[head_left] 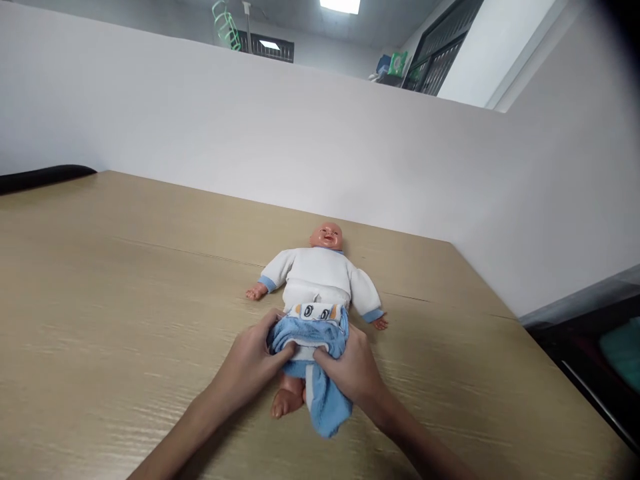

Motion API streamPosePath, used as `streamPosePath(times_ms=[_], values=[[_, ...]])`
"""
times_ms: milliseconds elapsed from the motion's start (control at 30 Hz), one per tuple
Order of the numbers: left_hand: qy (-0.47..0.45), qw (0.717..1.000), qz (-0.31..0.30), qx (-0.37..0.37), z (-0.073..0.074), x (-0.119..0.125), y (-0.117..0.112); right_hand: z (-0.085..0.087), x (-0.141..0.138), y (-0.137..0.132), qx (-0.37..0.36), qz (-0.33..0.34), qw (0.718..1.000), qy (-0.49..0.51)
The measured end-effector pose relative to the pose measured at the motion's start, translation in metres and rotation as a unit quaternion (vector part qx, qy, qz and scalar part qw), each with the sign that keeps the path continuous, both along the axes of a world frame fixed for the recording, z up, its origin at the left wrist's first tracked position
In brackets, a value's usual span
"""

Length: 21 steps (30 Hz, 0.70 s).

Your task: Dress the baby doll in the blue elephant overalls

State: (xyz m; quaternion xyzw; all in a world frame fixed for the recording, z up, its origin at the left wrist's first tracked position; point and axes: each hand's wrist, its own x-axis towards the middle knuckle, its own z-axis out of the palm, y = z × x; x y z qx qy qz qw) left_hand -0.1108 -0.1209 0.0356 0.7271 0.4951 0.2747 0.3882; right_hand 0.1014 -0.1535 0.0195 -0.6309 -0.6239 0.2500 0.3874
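Note:
A baby doll (320, 273) lies face up on the wooden table, its head toward the wall. It wears a white top with blue cuffs, and both arms are spread. Over its lower body is a bunched blue and white fluffy garment (331, 400) with printed eyes on its band. My left hand (257, 350) grips the garment's left side, thumb on top. On the right side, my right hand (353, 367) pinches the cloth in the same way. One bare doll foot (287, 402) shows below the cloth; the other leg is hidden by the garment.
The wooden table (150, 320) reaches back to a white partition wall (225, 127). At the far left edge is a black curved object (45, 178). Dark items and a teal cloth (623, 350) lie beyond the table's right edge.

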Motion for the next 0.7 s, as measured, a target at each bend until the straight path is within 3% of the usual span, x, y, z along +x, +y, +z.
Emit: streamPosePath(times_ms=[167,367,533,700], values=[[-0.003,1.000,-0.016,-0.006,0.015,-0.002,0.000,0.027,0.006,0.009,-0.009,0.014,0.999,-0.043],[-0.024,0.996,-0.026,-0.080,0.032,-0.008,-0.037,0.066,-0.004,-0.028,-0.078,0.085,0.992,-0.043],[0.018,0.993,-0.015,-0.114,0.029,-0.018,-0.064,0.061,-0.009,-0.046,-0.102,0.125,0.983,-0.084],[0.031,0.992,-0.008,-0.119,-0.001,-0.032,-0.067,0.044,-0.014,-0.044,-0.095,0.153,0.980,-0.089]])
